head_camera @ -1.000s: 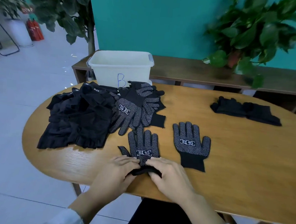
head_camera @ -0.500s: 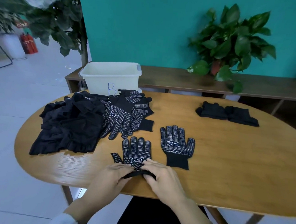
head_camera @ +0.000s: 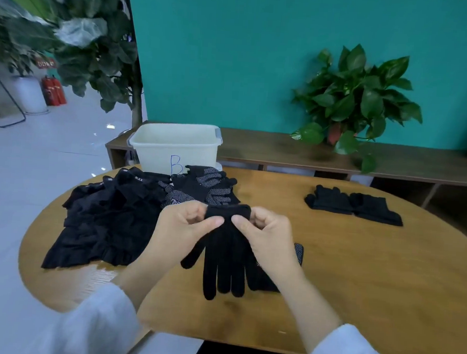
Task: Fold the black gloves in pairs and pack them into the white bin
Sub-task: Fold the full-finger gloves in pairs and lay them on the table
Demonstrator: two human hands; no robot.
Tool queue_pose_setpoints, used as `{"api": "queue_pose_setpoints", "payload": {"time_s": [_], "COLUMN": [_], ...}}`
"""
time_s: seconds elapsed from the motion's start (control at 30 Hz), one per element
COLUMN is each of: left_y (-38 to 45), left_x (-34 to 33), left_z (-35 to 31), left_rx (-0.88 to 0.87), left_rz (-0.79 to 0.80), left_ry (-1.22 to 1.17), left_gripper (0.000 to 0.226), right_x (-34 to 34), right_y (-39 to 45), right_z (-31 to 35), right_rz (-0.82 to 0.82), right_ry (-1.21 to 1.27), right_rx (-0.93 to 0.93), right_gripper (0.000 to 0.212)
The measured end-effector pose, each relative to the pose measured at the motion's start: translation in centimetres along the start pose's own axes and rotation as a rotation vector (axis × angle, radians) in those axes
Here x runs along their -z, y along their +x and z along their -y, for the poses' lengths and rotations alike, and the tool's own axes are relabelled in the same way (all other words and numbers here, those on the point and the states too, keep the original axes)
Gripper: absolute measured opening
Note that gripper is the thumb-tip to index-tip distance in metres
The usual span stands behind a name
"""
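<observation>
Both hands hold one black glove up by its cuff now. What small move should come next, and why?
Probably lay the held glove flat onto the dotted glove lying partly under it on the table, fingers matched. The left hand and right hand pinch only its cuff, so it hangs unpaired and unfolded.

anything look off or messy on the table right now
Mostly the loose heap of black gloves at the table's left: crumpled and overlapping, unlike the neat folded pair on the right. Nothing looks spilled or damaged.
</observation>
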State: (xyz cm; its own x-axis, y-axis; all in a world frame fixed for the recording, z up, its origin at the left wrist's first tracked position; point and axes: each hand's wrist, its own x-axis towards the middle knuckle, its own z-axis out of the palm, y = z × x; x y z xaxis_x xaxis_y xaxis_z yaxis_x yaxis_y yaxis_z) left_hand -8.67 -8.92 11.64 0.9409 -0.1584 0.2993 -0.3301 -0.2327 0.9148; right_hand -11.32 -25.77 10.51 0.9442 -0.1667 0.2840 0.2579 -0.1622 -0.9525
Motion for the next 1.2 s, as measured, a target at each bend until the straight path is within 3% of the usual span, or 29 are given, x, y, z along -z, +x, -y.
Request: {"api": "queue_pose_setpoints", "payload": {"time_s": [0.2,0.47,0.63,0.73,0.83,0.93,1.0,1.1,1.2], "left_y": [2.5,3.1,3.9,3.4,2.7,3.1,3.5,3.8,4.0], "left_x": [-0.5,-1.4,-2.0,-2.6,-3.2,-3.1,-3.1,-3.0,-2.6], "left_z": [-4.1,-4.6,-4.1,-4.0,-4.3,-4.5,-4.4,-4.5,-4.4], "left_rx": [0.026,0.041,0.010,-0.088,-0.157,-0.145,-0.126,-0.079,-0.006], "left_rz": [-0.110,-0.196,-0.370,-0.232,-0.095,-0.118,-0.146,-0.121,-0.027], "left_ry": [-0.198,-0.174,-0.014,0.007,0.000,-0.059,-0.107,-0.184,-0.281], "left_gripper": [0.013,0.011,0.011,0.010,0.025,0.029,0.021,0.006,0.009], "right_x": [0.8,1.2,0.6,0.2,0.0,0.5,1.2,2.6,4.2], "right_y": [2.8,3.7,4.1,4.1,3.9,3.7,3.7,4.2,4.9], "right_z": [3.6,3.8,3.7,3.9,3.9,3.9,3.8,3.5,3.2], "right_rz": [-0.095,-0.184,-0.257,-0.275,-0.199,-0.104,-0.056,-0.092,-0.129], "right_ry": [0.207,0.100,-0.007,-0.152,-0.225,-0.278,-0.332,-0.352,-0.295], "right_rx": [0.029,0.046,0.048,0.082,0.174,0.299,0.371,0.340,0.170], "right_gripper": [0.017,0.020,0.014,0.013,0.007,0.024,0.026,0.016,0.030]}}
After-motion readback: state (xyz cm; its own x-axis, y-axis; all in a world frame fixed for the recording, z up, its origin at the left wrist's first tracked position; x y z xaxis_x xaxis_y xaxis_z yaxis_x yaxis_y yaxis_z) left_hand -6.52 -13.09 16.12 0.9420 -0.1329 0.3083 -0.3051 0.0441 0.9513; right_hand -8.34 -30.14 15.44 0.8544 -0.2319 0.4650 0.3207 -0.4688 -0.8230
